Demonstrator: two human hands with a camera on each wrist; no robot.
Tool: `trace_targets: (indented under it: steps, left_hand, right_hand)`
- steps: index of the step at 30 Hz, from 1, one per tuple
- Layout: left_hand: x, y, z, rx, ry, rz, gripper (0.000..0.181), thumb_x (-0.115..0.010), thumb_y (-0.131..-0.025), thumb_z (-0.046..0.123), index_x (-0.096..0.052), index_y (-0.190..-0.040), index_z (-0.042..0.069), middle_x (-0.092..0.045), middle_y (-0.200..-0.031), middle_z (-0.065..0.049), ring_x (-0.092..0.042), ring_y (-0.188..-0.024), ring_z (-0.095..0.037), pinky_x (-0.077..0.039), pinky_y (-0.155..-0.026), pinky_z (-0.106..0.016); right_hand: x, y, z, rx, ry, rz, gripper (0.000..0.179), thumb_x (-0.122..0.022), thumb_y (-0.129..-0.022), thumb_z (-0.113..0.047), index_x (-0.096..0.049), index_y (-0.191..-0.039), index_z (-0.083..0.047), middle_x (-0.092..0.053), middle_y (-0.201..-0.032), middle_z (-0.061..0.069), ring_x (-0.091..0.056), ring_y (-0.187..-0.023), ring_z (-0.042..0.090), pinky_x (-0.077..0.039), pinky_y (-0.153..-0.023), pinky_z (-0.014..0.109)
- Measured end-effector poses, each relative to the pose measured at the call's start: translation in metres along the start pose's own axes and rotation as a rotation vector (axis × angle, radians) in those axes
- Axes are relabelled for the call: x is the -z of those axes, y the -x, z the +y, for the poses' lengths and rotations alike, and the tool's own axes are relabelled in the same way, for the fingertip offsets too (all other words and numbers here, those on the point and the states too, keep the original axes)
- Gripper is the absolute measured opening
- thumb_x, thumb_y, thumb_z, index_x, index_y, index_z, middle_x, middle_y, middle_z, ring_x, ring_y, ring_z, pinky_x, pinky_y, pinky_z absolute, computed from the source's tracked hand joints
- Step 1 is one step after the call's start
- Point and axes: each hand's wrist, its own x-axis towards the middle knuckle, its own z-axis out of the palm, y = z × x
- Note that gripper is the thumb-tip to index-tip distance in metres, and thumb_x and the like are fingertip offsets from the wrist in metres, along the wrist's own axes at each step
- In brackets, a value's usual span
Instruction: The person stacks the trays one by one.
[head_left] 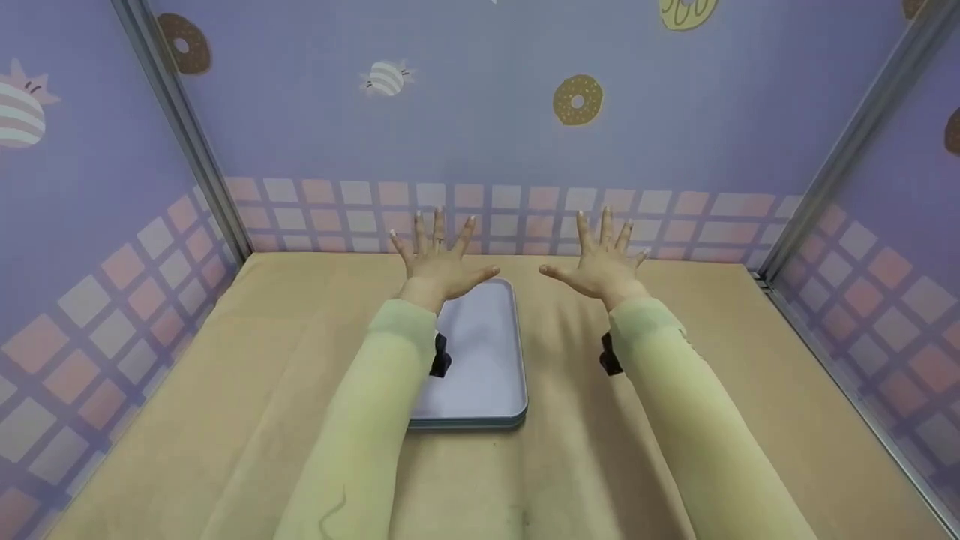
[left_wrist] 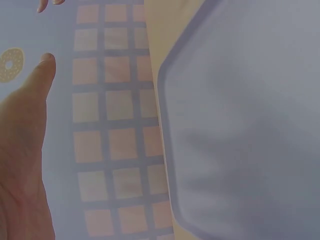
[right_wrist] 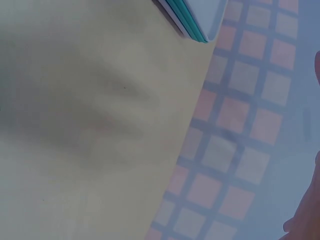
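Note:
Both hands are held up in the air with fingers spread and nothing in them. My left hand (head_left: 441,268) is above the far part of a pale lavender tray (head_left: 484,360), apart from it. My right hand (head_left: 602,268) hovers to the right of the tray, over the tan tabletop. The tray lies flat, its left side hidden behind my left sleeve. In the right wrist view, the tray's corner (right_wrist: 205,20) shows a layered edge with a teal band, like stacked trays. The left wrist view shows the left thumb (left_wrist: 42,75) beside the tray's surface (left_wrist: 240,120).
A tan table covering (head_left: 292,337) spreads under everything. Purple walls with donut and candy prints and a checked border (head_left: 469,217) enclose the back and sides. Metal posts (head_left: 191,142) stand at the back corners. A small black device (head_left: 440,356) sits at each wrist.

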Motion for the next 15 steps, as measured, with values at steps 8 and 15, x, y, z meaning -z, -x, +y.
trace_targets:
  steps: [8, 15]
  left_hand:
    - [-0.0044, 0.0001, -0.0064, 0.006, 0.009, -0.01, 0.095, -0.029, -0.09, 0.089, 0.016, -0.16, 0.045, 0.031, -0.168, -0.011, 0.034, -0.152, -0.042, 0.016, -0.116, -0.078]
    - [-0.0068, -0.0001, -0.0079, 0.003, 0.015, -0.001, 0.094, -0.029, -0.091, 0.088, 0.015, -0.161, 0.044, 0.027, -0.17, -0.012, 0.032, -0.153, -0.042, 0.015, -0.116, -0.078]
  right_hand:
    - [-0.0059, -0.0005, -0.0004, 0.006, 0.016, -0.005, 0.12, -0.05, -0.084, -0.088, 0.014, -0.165, -0.028, 0.031, -0.168, 0.015, 0.025, -0.15, 0.057, -0.005, -0.107, 0.09]
    - [-0.0092, 0.0008, 0.0011, 0.001, 0.049, -0.019, 0.12, -0.049, -0.084, -0.088, 0.016, -0.164, -0.026, 0.031, -0.168, 0.016, 0.023, -0.151, 0.057, -0.007, -0.108, 0.089]
